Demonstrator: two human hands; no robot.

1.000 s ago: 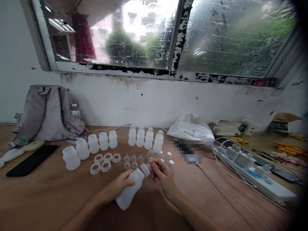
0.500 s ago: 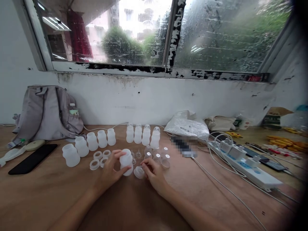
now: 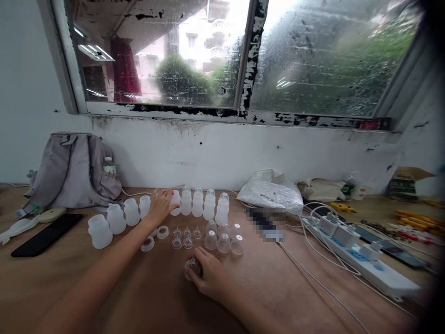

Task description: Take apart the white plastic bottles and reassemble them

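Observation:
My left hand (image 3: 162, 205) reaches to the back row, its fingers round a white bottle (image 3: 175, 203) that stands left of several bottles with clear domed caps (image 3: 198, 202). Low in the middle, my right hand (image 3: 208, 272) is closed on a clear nipple piece (image 3: 192, 269) near the table surface. Several open white bottles (image 3: 116, 219) stand in a slanting row at the left. White rings (image 3: 162, 232) lie partly behind my left forearm. Several clear nipples (image 3: 187, 236) lie in the middle, with clear caps (image 3: 223, 242) to their right.
A grey backpack (image 3: 74, 171) and a black phone (image 3: 48, 234) are at the left. At the right lie a plastic bag (image 3: 271, 191), a blurred-out item, and a white power strip (image 3: 375, 276) with loose cables. Behind the table is a wall under a window.
My left hand has carried the white bottle back and left to the capped row. My right hand has moved nearer the front with the nipple piece. The view has tilted up slightly.

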